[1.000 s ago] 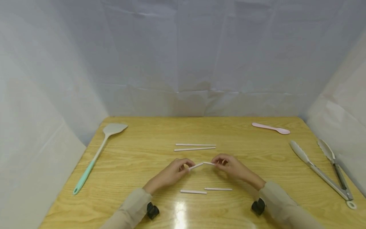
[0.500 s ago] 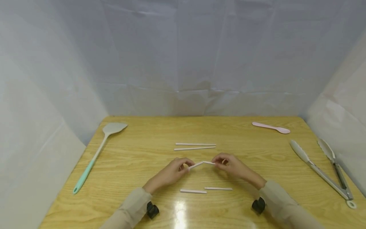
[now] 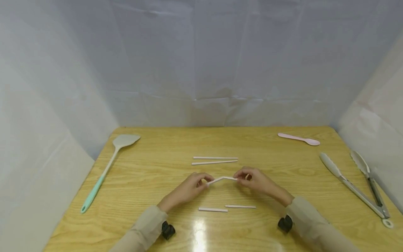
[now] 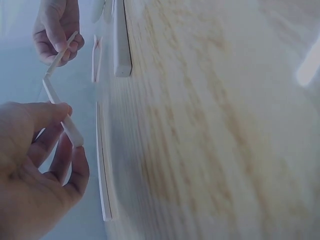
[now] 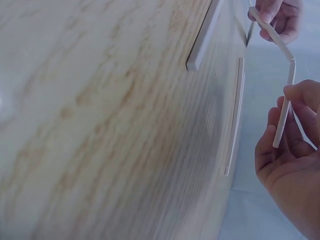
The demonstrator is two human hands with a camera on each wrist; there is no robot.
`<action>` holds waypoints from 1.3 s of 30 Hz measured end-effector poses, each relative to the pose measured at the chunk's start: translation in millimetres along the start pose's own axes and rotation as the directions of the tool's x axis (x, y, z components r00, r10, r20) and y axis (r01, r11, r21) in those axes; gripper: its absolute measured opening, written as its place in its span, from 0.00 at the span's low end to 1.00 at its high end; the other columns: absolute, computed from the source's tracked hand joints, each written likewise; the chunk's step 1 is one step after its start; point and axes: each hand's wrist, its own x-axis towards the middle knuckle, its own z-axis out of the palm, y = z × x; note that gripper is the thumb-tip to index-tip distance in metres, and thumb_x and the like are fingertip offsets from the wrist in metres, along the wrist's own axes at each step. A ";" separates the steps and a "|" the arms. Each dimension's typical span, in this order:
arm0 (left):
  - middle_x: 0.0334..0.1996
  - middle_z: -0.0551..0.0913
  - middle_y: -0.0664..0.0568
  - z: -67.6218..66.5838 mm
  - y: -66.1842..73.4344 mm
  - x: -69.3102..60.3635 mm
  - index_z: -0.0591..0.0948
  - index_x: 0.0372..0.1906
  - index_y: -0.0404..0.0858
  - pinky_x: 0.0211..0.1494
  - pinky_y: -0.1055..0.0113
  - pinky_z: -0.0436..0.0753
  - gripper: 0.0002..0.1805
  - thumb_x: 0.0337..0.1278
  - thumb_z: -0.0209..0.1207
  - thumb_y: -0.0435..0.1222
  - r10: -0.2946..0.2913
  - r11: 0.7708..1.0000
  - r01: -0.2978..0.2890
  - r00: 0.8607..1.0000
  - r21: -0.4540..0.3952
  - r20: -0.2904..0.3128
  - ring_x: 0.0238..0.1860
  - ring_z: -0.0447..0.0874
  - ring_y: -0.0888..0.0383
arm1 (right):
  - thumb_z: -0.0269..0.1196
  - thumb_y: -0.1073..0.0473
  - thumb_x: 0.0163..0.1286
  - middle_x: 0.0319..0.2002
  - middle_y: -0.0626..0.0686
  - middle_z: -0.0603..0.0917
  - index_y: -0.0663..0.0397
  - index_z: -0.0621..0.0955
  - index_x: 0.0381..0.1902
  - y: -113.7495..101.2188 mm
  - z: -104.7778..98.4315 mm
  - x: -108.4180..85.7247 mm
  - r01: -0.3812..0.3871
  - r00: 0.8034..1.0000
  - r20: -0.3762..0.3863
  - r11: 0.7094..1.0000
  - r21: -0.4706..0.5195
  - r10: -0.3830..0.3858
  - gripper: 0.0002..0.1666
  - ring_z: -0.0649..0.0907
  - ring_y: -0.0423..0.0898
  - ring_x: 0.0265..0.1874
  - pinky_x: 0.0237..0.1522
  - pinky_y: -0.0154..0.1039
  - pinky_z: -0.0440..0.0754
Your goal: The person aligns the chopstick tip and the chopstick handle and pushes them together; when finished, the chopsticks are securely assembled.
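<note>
Between the hands is a pale stick in two sections that meet at an angle, the left section and the right section. My left hand pinches the outer part of the left section between thumb and fingers. The right hand pinches the right section the same way. Both wrist views show the inner ends touching; whether they are joined cannot be told. Nearer the body, a thicker pale piece and a thinner one lie on the table, their ends close together.
Two pale chopsticks lie beyond the hands. A spatula with a green handle is at the left. At the right are a pink spoon and metal tongs, spread apart. White sheeting surrounds the table at the back and sides.
The hands have barely moved. The inner ends of the held sections look slightly closer together than a second ago. The lying pieces have stayed put.
</note>
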 end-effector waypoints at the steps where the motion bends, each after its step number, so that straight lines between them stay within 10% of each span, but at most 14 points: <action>1: 0.43 0.79 0.51 -0.1 -0.2 0.0 0.79 0.53 0.38 0.41 0.67 0.72 0.13 0.66 0.54 0.31 0.003 1.000 -0.003 1.000 0.009 -0.004 0.38 0.70 0.59 | 0.61 0.67 0.66 0.35 0.51 0.82 0.61 0.83 0.40 -0.1 -0.5 0.3 0.006 1.000 0.000 1.000 -0.003 -0.006 0.07 0.76 0.35 0.33 0.34 0.32 0.78; 15: 0.46 0.83 0.51 -1.5 -2.9 -0.1 0.82 0.52 0.39 0.41 0.69 0.71 0.13 0.65 0.55 0.32 0.082 0.989 -0.075 0.995 0.130 -0.055 0.37 0.66 0.61 | 0.62 0.67 0.65 0.34 0.52 0.83 0.61 0.85 0.39 -2.0 -2.4 2.0 0.032 0.999 -0.011 0.999 -0.017 -0.033 0.07 0.77 0.36 0.31 0.32 0.33 0.80; 39: 0.43 0.82 0.48 1.3 6.0 -1.2 0.81 0.51 0.35 0.49 0.64 0.81 0.13 0.66 0.55 0.34 0.060 0.998 -0.063 0.990 -0.021 -0.125 0.45 0.81 0.53 | 0.65 0.67 0.62 0.32 0.50 0.81 0.61 0.86 0.38 -14.5 12.3 2.3 0.127 0.978 -0.161 0.991 -0.028 -0.130 0.07 0.74 0.34 0.27 0.26 0.30 0.77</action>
